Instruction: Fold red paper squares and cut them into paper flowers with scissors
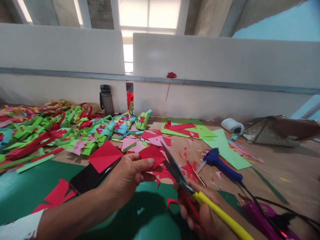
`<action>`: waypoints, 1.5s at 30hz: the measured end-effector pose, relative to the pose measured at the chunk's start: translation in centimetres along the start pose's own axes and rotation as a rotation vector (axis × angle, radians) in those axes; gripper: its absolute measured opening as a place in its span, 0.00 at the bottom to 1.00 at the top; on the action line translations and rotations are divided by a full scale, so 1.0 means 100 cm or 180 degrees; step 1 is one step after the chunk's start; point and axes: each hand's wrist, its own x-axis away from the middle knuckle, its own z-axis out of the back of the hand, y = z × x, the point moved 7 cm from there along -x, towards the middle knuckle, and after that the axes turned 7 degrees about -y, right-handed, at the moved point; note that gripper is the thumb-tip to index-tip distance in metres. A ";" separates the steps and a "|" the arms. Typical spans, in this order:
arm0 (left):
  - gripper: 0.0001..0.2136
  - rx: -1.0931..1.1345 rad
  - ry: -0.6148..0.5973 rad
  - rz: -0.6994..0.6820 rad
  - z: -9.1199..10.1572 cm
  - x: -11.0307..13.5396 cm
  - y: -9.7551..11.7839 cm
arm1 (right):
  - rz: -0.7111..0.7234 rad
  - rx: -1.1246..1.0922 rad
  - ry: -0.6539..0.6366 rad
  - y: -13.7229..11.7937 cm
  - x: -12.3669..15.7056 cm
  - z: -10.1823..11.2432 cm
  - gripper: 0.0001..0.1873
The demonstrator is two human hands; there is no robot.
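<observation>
Risk: scissors (pixel 175 169) blades gape right beside the red paper (pixel 151 155) and the thumb on it, so a sloppy snip could nick skin, I reckon.
Left hand (pixel 128 175): grip pinched shut on the red paper, above the counter (pixel 275 166) middle.
Right hand (pixel 203 213): grip wrapped round the scissors' handles, 4 o'clock of the paper.

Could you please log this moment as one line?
left hand: holds red paper | right hand: holds scissors, blades beside paper | nearby: blue glue gun
</observation>
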 end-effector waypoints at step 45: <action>0.03 0.0054 -0.0001 -0.0020 0.001 -0.001 -0.001 | 0.0252 0.0105 0.0053 0.037 -0.010 0.006 0.28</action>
